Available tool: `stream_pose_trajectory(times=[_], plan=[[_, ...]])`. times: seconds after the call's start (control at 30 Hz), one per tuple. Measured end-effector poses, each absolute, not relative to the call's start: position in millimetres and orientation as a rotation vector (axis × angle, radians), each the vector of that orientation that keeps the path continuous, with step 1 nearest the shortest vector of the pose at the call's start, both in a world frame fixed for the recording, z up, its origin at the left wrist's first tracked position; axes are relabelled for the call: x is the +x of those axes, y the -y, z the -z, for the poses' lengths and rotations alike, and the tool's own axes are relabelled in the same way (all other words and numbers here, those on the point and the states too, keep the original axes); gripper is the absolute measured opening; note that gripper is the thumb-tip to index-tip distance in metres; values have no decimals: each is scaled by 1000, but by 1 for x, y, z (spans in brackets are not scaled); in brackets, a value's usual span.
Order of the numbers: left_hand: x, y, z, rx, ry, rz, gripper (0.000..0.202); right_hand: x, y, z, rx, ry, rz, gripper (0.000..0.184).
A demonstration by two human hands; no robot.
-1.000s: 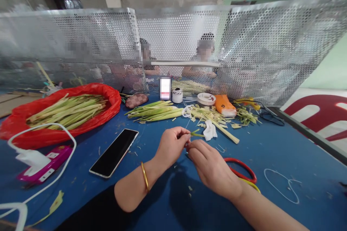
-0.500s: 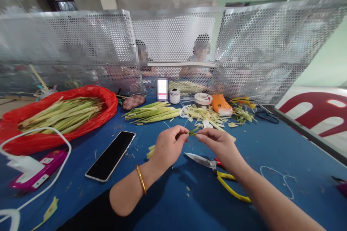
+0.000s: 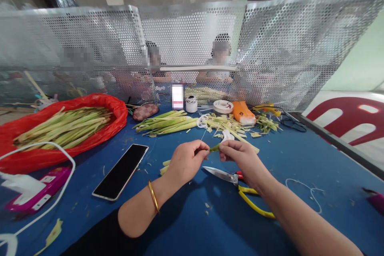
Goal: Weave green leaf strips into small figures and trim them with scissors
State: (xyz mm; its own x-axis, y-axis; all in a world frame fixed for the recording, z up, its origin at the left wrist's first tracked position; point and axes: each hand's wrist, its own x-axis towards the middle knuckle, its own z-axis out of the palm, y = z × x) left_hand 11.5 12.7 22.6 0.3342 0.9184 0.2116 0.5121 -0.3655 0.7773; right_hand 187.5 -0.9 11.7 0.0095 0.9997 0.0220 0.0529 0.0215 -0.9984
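Between my two hands, just above the blue table (image 3: 192,224), is a small green strip of leaf (image 3: 215,148). My left hand (image 3: 186,159) pinches its left end, and a thin white thread seems to run from these fingertips up to a white coil (image 3: 204,121). My right hand (image 3: 240,156) has the other end between thumb and fingers. Below the right hand lie scissors (image 3: 222,174) with yellow and red handles, blades pointing left. Pale leaf pieces (image 3: 165,165) show partly behind my left hand. Beyond the hands is a bundle of long green leaves (image 3: 165,123).
A red bag (image 3: 120,114) of long leaves and a purple power strip (image 3: 42,194) are at left, near a black phone (image 3: 121,172). Tape (image 3: 223,106), an orange packet (image 3: 243,113) and leaf scraps (image 3: 225,124) line the back, before a perforated metal screen (image 3: 192,28). People sit behind it.
The green strip now looks folded or twisted closer together between my fingertips. My right hand has turned slightly. The whole view has shifted a little; the objects on the table stay put.
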Motion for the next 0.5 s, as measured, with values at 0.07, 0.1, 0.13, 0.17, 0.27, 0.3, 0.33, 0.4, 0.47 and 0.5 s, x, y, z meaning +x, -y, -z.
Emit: stream_pose_trajectory(times=[0.07, 0.1, 0.13, 0.17, 0.27, 0.3, 0.33, 0.4, 0.47, 0.5], plan=[[11, -14, -22, 1947, -1235, -831, 12, 186, 1, -12, -1232, 1259, -1114, 27], [11, -14, -22, 1907, -1227, -819, 12, 185, 1, -12, -1233, 1269, -1089, 27], [11, -15, -22, 1859, -1218, -816, 13, 184, 2, -12, -1233, 1277, -1071, 27], [11, -15, -21, 1804, -1209, -820, 13, 184, 2, -12, -1232, 1283, -1060, 26], [11, -17, -22, 1640, -1183, -860, 13, 183, 2, -12, -1221, 1268, -1084, 21], [12, -17, -23, 1587, -1181, -873, 13, 183, 3, -12, -1217, 1248, -1107, 19], [12, -17, -24, 1537, -1178, -884, 12, 183, 3, -12, -1207, 1221, -1133, 19], [14, -16, -26, 1451, -1169, -902, 12, 183, 3, -11, -1171, 1159, -1192, 20], [16, -14, -27, 1403, -1163, -927, 11, 181, 3, -9, -1119, 1086, -1261, 23], [16, -14, -28, 1394, -1161, -942, 10, 180, 3, -7, -1097, 1040, -1296, 25]])
